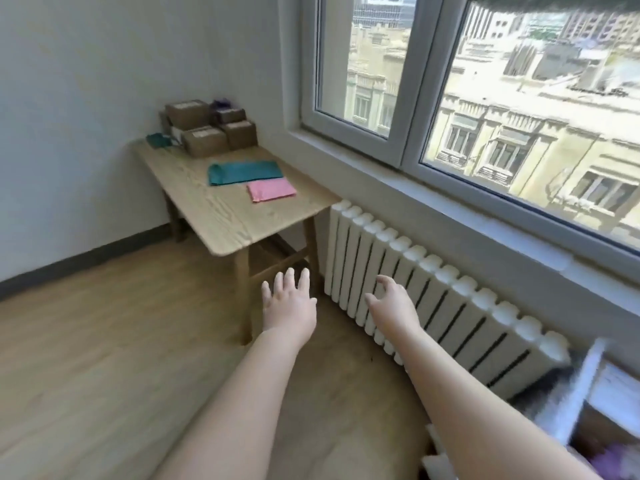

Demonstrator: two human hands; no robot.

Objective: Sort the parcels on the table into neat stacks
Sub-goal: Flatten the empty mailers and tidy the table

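Scene: light-wood desk (221, 216) in a room corner, by a wall (86, 116) and a window (485, 98), seen from a head cam.
L hand: left hand (289, 303) stretched fwd, palm down, fingers straight & spread wide. It holds nothing and touches nothing.
R hand: right hand (393, 299) out alongside it, fingers loosely bent, thumb apart. It also holds nothing.
Hands vs desk: both hang over the wood floor (104, 341), short of the desk's near end and well apart from every parcel.
Boxes: brown boxes (207, 128) packed together at the desk's far end, in the corner, two layers high, pale labels on top.
Purple item: purple item (223, 105) on top of the box pile at the back, too blurred to tell what it is.
Small parcel: small teal parcel (157, 140) at the far left edge, just beside the boxes.
Teal mailer: teal mailer (244, 172) flat mid-desk, window side, apart from the boxes.
Pink mailer: pink mailer (272, 189) flat, just nr side of the teal one. Cannot tell if the two touch.
Radiator: white ribbed radiator (433, 282) under the sill, rt of the desk, behind the right hand.
Outside: pale bldgs thru the glass.
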